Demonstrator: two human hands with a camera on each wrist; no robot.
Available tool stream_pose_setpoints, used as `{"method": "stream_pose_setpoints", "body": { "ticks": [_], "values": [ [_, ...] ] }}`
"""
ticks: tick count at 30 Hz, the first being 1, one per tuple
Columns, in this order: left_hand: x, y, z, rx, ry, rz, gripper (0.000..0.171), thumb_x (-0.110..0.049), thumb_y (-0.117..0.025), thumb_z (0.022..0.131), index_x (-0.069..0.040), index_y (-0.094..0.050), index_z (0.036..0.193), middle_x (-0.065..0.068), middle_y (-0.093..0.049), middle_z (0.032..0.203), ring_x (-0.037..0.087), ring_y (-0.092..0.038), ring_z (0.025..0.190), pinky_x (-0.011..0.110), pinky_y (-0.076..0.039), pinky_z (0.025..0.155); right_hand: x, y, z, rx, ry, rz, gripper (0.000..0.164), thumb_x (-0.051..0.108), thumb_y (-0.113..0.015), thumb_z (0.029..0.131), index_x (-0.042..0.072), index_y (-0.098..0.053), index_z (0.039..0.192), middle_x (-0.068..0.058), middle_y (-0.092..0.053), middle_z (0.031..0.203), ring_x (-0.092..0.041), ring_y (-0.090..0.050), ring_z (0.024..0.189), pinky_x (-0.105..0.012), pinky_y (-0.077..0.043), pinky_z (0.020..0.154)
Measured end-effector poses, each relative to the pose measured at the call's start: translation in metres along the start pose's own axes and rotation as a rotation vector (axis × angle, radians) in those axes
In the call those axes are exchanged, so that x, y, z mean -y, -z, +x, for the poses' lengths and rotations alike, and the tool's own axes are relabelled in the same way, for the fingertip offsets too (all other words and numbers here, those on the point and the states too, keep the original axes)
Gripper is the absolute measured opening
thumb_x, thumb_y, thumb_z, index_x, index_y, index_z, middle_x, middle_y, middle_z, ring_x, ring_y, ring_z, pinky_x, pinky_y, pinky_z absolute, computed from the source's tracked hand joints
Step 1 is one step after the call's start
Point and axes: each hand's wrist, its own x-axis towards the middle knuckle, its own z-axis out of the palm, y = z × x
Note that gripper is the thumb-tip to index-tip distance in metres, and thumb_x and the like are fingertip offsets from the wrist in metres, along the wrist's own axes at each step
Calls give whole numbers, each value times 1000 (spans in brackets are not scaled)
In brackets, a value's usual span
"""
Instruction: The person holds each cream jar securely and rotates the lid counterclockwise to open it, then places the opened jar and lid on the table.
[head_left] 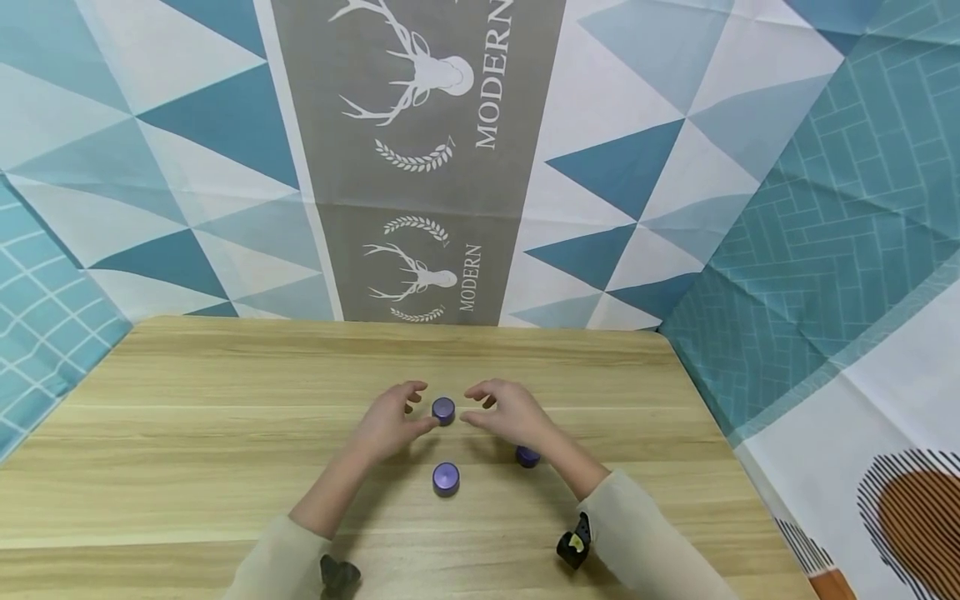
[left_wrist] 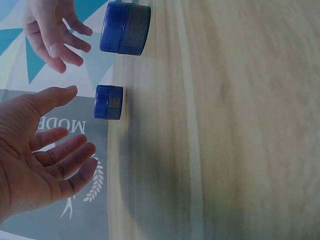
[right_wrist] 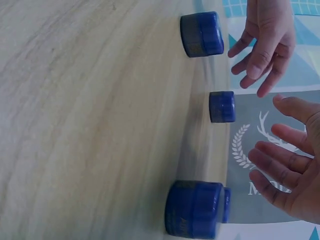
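Three small round jars with purple-blue lids stand upright on the wooden table: a far jar (head_left: 443,410), a near jar (head_left: 446,479) and a right jar (head_left: 527,456) partly hidden by the right forearm. My left hand (head_left: 392,422) is held just left of the far jar, fingers loosely bent; its palm (left_wrist: 30,165) shows nothing held. On the other side my right hand (head_left: 512,414) hovers with thumb and fingers apart, also holding nothing. In the right wrist view, a small blue piece (right_wrist: 227,205) peeks out behind the biggest-looking jar (right_wrist: 192,210); what it belongs to is hidden.
The table (head_left: 187,433) ends at a patterned cloth backdrop (head_left: 420,183) with deer heads and triangles. More cloth (head_left: 840,292) hangs along the right side. A black wrist device (head_left: 574,542) sits at the right sleeve, another (head_left: 340,575) at the left.
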Motion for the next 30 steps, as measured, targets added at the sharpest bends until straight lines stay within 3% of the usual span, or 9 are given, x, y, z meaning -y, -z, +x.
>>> {"method": "stream_pose_setpoints", "body": {
  "ticks": [18, 25, 30],
  "values": [
    [0, -11, 4, 37, 50, 30, 56, -23, -73, 79, 0, -52, 125, 21, -61, 114, 33, -62, 97, 43, -52, 82, -4, -18, 10, 19, -13, 29, 34, 25, -70, 84, 6, -66, 112, -11, -67, 110, -23, -65, 90, -26, -52, 69],
    [0, -14, 6, 34, 60, 29, 56, -23, -73, 79, 1, -52, 125, 21, -63, 112, 32, -63, 96, 43, -52, 82, -3, -23, 13, 12, 18, 4, 35, 23, -69, 84, 3, -65, 112, -13, -68, 107, -20, -65, 89, -23, -52, 68],
    [0, -15, 7, 20, 56, 32, 55, -24, -72, 80, 2, -53, 124, 21, -63, 110, 32, -63, 96, 44, -51, 83, -3, -24, 17, 31, -37, 40, 37, 23, -70, 83, 5, -64, 115, -12, -67, 108, -23, -65, 93, -27, -53, 71]
  ]
}}
